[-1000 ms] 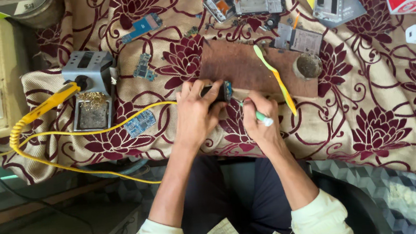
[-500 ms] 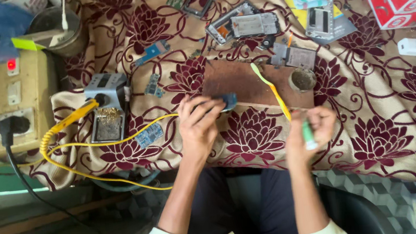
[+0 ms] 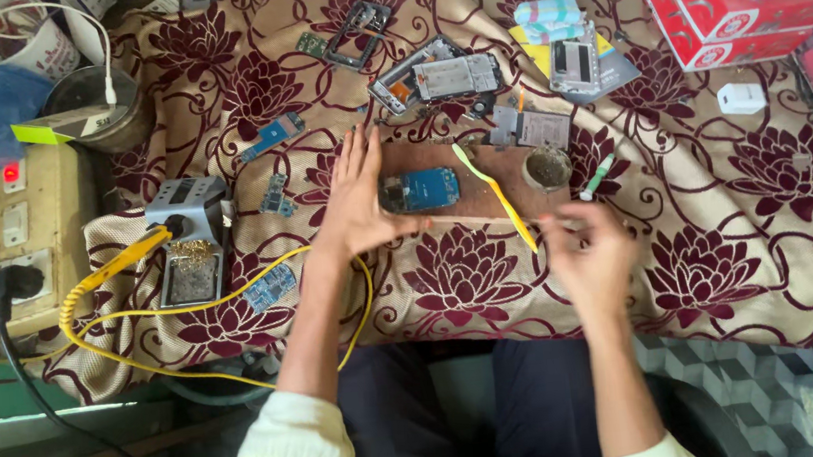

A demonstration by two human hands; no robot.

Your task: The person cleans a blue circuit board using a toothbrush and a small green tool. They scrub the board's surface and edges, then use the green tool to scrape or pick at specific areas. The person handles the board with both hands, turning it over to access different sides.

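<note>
From the head camera, the left hand point(image 3: 357, 201) lies open and flat on the flowered cloth point(image 3: 723, 260), fingers stretched away from the person, thumb reaching toward the blue circuit board point(image 3: 420, 190) just beside it on the right; whether the thumb tip touches the board cannot be told. The board rests on a brown wooden block point(image 3: 482, 197), between the two hands. The right hand point(image 3: 591, 259) hovers nearer the person, blurred, its fingers loosely curled and holding nothing that can be made out. Just beyond its fingertips lies a small green-and-white pen-like tool point(image 3: 596, 179) on the cloth, apart from the hand, and beside that a small round pot point(image 3: 547, 167) on the block's far end. A yellow toothbrush point(image 3: 497, 196) runs slantwise across the block between the board and the right hand. Out past the left hand's little-finger side sits a grey soldering stand point(image 3: 190, 238) with a yellow-handled iron point(image 3: 121, 265), its yellow cord point(image 3: 236, 294) passing under the left wrist. Beyond the left fingertips lie stripped phone frames point(image 3: 433, 79).
</note>
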